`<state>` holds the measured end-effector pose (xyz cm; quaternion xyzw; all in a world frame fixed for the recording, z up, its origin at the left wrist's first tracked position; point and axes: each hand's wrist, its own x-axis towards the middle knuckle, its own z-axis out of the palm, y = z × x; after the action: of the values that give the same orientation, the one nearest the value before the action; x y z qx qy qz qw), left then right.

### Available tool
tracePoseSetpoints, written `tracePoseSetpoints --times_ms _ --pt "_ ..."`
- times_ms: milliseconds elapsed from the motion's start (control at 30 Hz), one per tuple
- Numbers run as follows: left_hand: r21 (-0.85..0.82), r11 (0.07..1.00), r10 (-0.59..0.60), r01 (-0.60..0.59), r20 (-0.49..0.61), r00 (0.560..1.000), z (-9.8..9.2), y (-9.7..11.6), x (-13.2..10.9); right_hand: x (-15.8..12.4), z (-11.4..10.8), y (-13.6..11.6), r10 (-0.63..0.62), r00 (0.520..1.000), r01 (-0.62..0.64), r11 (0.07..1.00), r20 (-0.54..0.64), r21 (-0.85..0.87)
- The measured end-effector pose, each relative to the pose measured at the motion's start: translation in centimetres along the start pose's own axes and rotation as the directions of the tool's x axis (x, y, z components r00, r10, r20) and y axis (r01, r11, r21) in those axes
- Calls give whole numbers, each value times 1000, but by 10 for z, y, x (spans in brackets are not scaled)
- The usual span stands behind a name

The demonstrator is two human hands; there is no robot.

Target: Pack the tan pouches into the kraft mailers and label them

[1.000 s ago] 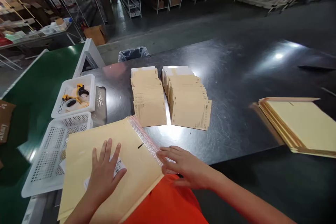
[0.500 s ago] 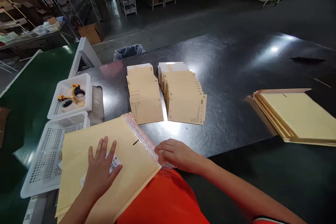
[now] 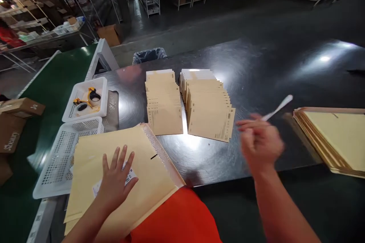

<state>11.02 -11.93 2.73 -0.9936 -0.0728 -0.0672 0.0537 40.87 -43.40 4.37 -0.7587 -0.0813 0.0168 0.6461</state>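
Note:
My left hand [image 3: 116, 178] lies flat with fingers spread on a yellow padded envelope [image 3: 137, 167], partly covering a white label [image 3: 130, 176] on it. Beneath this envelope the edge of another shows at lower left. Its right-hand end has a flap with a pale lining [image 3: 162, 152], lying unfolded. Out over the table to the right, my right hand [image 3: 261, 146] is blurred by motion, its fingers curled. A thin white strip [image 3: 279, 107], looking like a peeled adhesive backing, sticks out from behind those fingers. The exact grip on it is hidden.
Two rows of overlapping flat brown cartons [image 3: 165, 119] stand mid-table. More padded envelopes [image 3: 336, 133] are stacked at right. A white basket [image 3: 85, 98] holds tape dispensers; another basket [image 3: 57, 159] stands nearer. A green conveyor [image 3: 54, 79] on the left carries brown boxes [image 3: 23, 108].
My right hand has left the envelope's flap and swung right and up, with a white strip at its fingers. My left hand stays flat on the envelope. Boxes have come into view on the conveyor.

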Motion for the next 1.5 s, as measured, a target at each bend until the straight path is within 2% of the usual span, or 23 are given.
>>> tracePoseSetpoints --times_ms 33,67,133,200,267,433,600,667,800,867,933,1033,1133,1200,1267,1333,1400,1467,1500 --pt "6 1000 22 -22 6 1000 -3 5 1 -16 24 8 -106 991 114 987 82 -111" --pt "7 999 46 -46 20 999 -5 10 2 -33 51 14 -200 962 235 952 186 -196" --pt "-1 996 89 -89 52 995 -6 18 4 -60 100 20 -218 857 353 908 467 -224" --pt "-2 995 102 -102 53 993 -5 22 5 -76 132 18 -170 751 377 904 638 -203" --pt "2 995 101 -101 35 994 -1 23 6 -82 145 12 -144 709 381 902 690 -203" --pt "8 995 101 -101 18 995 4 22 5 -78 140 -2 -111 643 441 863 758 -248" --pt "15 995 98 -98 28 995 2 24 6 -75 141 1 -89 681 540 731 727 -417" --pt "9 995 96 -97 28 995 2 24 6 -72 142 2 -105 657 545 751 746 -374" --pt "-2 996 86 -86 21 996 3 25 7 -72 147 -7 -153 595 473 860 789 -190" --pt "5 997 83 -83 21 996 4 25 7 -83 152 -10 -195 578 498 854 793 -153" --pt "15 996 87 -87 13 996 5 25 7 -103 158 -6 -262 568 622 758 780 -198" --pt "26 996 81 -80 -27 996 9 26 6 -130 171 12 -357 548 786 529 756 -320" --pt "30 995 99 -98 -38 994 12 28 5 -117 203 22 -412 527 833 425 743 -355" --pt "34 992 119 -118 -27 993 13 29 5 -85 239 15 -422 568 815 409 706 -411" --pt "47 994 102 -101 -23 994 14 29 5 -51 276 1 -408 656 753 415 635 -511" --pt "63 996 66 -64 -29 997 15 28 6 -35 296 -9 -405 700 713 431 588 -553" --pt "68 997 38 -35 -40 998 17 29 8 -49 285 -4 -425 679 733 449 598 -512" --pt "47 999 20 -17 -44 999 20 33 10 -85 244 19 -427 644 753 501 636 -426" --pt "23 1000 7 -6 -41 999 20 35 12 -105 217 33 -386 653 726 563 651 -394"
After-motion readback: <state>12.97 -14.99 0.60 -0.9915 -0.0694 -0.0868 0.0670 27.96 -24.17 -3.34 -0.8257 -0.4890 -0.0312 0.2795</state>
